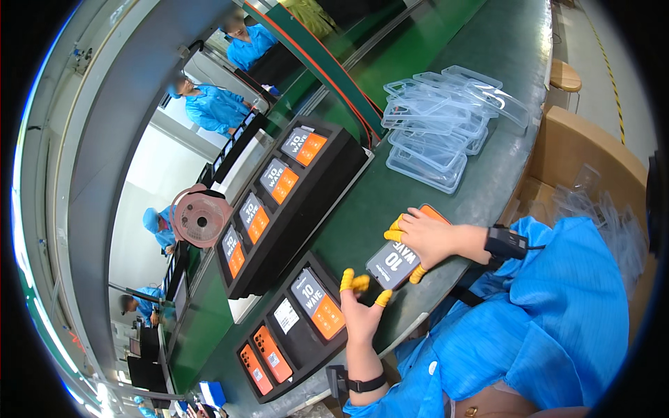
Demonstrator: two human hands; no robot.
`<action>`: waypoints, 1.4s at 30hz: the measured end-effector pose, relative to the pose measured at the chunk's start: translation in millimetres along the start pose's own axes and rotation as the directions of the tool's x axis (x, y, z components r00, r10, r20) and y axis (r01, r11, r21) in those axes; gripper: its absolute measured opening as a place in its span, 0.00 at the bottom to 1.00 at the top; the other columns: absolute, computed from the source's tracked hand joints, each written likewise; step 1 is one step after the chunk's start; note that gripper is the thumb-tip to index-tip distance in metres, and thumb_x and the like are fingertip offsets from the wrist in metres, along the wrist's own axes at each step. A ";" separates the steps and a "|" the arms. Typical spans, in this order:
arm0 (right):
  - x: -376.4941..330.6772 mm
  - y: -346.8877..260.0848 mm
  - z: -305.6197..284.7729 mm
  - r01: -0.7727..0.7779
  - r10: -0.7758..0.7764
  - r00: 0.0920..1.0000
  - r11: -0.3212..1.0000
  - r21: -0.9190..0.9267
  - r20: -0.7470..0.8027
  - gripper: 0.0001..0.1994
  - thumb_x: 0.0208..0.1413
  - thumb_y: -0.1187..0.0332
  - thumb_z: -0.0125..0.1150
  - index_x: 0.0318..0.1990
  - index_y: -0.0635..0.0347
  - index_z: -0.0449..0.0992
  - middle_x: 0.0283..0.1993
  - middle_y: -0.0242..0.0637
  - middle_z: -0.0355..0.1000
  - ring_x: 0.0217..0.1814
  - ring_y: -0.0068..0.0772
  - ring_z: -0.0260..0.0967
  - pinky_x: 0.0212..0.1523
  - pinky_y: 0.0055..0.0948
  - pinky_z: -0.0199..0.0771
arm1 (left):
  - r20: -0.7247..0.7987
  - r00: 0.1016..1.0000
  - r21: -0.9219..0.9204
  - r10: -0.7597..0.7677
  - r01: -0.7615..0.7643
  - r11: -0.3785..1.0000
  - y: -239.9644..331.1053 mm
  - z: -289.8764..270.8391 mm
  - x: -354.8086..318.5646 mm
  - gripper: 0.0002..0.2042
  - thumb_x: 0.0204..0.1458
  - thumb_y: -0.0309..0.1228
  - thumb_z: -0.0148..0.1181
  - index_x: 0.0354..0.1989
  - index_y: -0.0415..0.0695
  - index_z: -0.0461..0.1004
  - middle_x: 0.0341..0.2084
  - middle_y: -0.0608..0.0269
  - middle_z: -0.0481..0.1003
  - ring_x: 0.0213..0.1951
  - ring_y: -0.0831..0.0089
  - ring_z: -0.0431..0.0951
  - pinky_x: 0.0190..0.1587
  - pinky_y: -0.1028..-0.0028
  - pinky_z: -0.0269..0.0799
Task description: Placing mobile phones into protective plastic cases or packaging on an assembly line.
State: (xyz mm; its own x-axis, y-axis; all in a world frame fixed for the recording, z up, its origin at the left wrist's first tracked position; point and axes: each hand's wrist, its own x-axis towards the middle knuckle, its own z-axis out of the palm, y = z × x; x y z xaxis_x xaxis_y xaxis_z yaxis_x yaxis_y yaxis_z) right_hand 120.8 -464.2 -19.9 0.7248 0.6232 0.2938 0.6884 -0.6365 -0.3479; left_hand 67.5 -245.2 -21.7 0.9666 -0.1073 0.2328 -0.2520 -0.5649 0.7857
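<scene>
A phone with a grey-and-orange printed front [392,266] lies on the green bench under my right hand [428,240]. Yellow covers sit on the fingertips of that hand; its fingers span the phone, with the thumb at the near edge. My left hand [362,310], also in yellow fingertip covers, is open with fingers apart, just left of the phone. Beside it is a black foam tray [306,369] holding a grey-and-orange fronted phone [317,303], a white label [286,316] and two orange phones [272,353] showing their camera lenses.
Beyond stands a raised black foam tray [300,209] with several similar phones. A pile of clear plastic cases [435,129] lies at the far right of the bench. A cardboard box [557,153] with clear plastic pieces stands right. A pink fan [202,219] and co-workers in blue are farther off.
</scene>
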 end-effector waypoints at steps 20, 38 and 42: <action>-2.4 -23.5 -25.6 0.044 -0.005 0.977 0.983 0.179 -0.212 0.44 0.25 0.41 0.62 0.47 0.66 0.61 0.40 0.46 0.63 0.42 0.43 0.62 0.43 0.33 0.61 | -0.096 0.995 -0.298 0.032 -0.059 0.953 27.4 5.7 -30.6 0.13 0.46 0.25 0.53 0.40 0.36 0.62 0.33 0.62 0.69 0.35 0.78 0.69 0.38 0.79 0.65; -0.9 -41.8 17.9 0.090 0.329 0.932 0.194 0.977 -0.151 0.21 0.34 0.67 0.68 0.37 0.62 0.68 0.33 0.31 0.68 0.35 0.19 0.63 0.38 0.22 0.65 | 0.251 0.965 -0.060 0.074 -0.061 0.996 37.0 16.1 -28.1 0.23 0.36 0.33 0.62 0.43 0.39 0.63 0.35 0.49 0.67 0.39 0.58 0.68 0.41 0.66 0.63; -2.8 -46.5 32.9 0.173 0.340 0.910 0.207 0.963 -0.236 0.19 0.34 0.69 0.67 0.36 0.62 0.68 0.33 0.31 0.69 0.35 0.19 0.64 0.38 0.21 0.66 | 0.071 0.994 0.273 0.088 -0.104 0.957 28.0 23.2 -28.1 0.12 0.38 0.30 0.56 0.33 0.40 0.69 0.23 0.47 0.70 0.30 0.51 0.70 0.32 0.62 0.66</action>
State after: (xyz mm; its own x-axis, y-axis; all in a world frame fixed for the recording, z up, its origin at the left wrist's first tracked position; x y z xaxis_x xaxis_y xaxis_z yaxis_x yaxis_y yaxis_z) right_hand 85.7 -421.3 -33.9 0.9009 0.2432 0.3595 0.2392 0.4131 -0.8787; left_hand 34.4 -277.0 -19.6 0.9417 -0.2143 0.2593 -0.3285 -0.7522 0.5713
